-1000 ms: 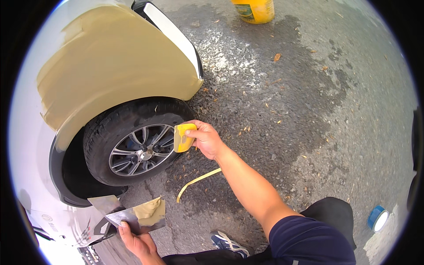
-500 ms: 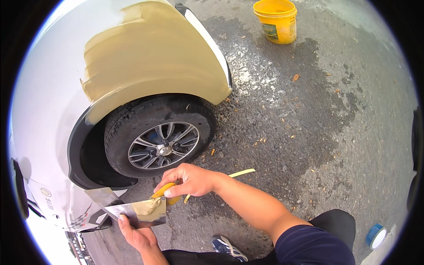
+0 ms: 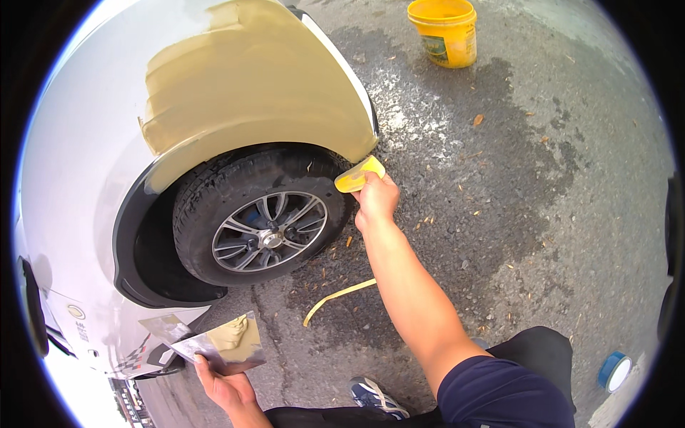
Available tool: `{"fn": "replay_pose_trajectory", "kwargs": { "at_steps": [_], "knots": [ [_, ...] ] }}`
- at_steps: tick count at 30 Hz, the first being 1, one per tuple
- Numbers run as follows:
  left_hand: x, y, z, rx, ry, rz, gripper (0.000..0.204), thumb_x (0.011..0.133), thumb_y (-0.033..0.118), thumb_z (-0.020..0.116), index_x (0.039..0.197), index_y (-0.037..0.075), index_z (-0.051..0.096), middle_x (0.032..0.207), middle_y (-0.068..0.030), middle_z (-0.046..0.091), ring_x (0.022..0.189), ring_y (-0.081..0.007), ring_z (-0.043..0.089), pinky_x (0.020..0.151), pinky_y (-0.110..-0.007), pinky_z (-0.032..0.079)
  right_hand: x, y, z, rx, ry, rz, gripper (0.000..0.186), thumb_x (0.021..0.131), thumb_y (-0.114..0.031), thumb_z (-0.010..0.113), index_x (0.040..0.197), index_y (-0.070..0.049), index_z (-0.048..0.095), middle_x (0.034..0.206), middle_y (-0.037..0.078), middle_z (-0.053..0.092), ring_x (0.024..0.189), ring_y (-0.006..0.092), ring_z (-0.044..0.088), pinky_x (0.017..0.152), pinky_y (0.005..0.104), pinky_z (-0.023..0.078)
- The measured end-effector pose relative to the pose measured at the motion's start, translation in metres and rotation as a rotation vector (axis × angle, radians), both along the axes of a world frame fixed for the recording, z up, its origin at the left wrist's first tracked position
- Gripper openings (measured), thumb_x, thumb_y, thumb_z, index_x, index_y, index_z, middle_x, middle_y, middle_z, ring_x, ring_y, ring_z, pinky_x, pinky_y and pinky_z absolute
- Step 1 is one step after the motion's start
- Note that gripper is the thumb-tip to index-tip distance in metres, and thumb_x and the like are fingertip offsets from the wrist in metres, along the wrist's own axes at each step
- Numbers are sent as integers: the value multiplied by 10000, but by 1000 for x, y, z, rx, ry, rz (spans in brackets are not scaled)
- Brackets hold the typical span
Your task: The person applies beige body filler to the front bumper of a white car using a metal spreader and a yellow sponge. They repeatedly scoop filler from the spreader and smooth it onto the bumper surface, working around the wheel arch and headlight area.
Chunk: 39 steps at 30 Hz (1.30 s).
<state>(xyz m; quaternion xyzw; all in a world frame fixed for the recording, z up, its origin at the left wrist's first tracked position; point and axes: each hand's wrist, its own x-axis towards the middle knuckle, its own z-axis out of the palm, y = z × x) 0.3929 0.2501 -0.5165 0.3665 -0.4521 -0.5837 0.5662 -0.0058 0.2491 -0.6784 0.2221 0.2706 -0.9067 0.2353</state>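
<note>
My right hand grips a flexible yellow putty spreader, held just off the lower rear corner of the car's fender, beside the tyre. A broad tan layer of body filler covers the white panel above the wheel arch. Lower left, my left hand pinches a thin metal plate at its near edge. Soft filler lies in a mound on that plate. A second flat piece shows at the plate's left side; how the two join I cannot tell.
A yellow bucket stands on the asphalt at the far side. A yellow strip lies on the ground below my right forearm. At lower right is a blue roll of tape. My shoe is at the bottom.
My right hand has moved with the spreader from the plate up and away to the fender's lower corner. My left hand still holds the plate, nearly in place.
</note>
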Motion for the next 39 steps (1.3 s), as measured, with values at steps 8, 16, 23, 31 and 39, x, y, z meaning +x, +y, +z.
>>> {"fn": "replay_pose_trajectory", "kwargs": {
  "at_steps": [8,16,23,31,39],
  "knots": [
    [7,-1,-1,-8,-22,-23,417,1020,263,596,1340,4,529,1368,-102,564,1255,-234,534,1110,-420,396,18,-12,47,-28,173,-14,262,1037,-118,526,1215,39,634,1056,91,697,938,138,657,854,279,496],
    [-3,-3,-4,-4,-32,2,471,1023,267,591,1393,-3,481,1383,-118,559,1270,-250,532,1098,-423,405,42,6,7,-103,-127,-3,245,1011,-76,485,1205,36,583,1184,152,639,1062,256,660,906,386,536],
    [0,-4,-4,25,-36,31,495,1000,281,620,1391,6,491,1408,-103,529,1284,-247,511,1119,-438,387,23,0,-5,-114,-76,-7,280,1015,-73,490,1268,35,541,1196,148,626,1055,257,664,903,388,566],
    [-2,-2,-3,10,-26,24,398,1004,251,609,1339,51,530,1349,-75,569,1243,-243,538,1091,-453,416,18,-2,35,-97,78,-83,265,1016,-47,509,1256,52,558,1176,134,639,1036,224,669,922,374,567],
    [-8,2,1,-1,22,45,295,994,155,603,1266,46,564,1262,-76,625,1172,-237,594,1043,-433,471,42,-12,91,-48,314,-135,329,979,-96,592,1251,89,600,1075,98,689,996,146,655,868,286,511]
  ]
}}
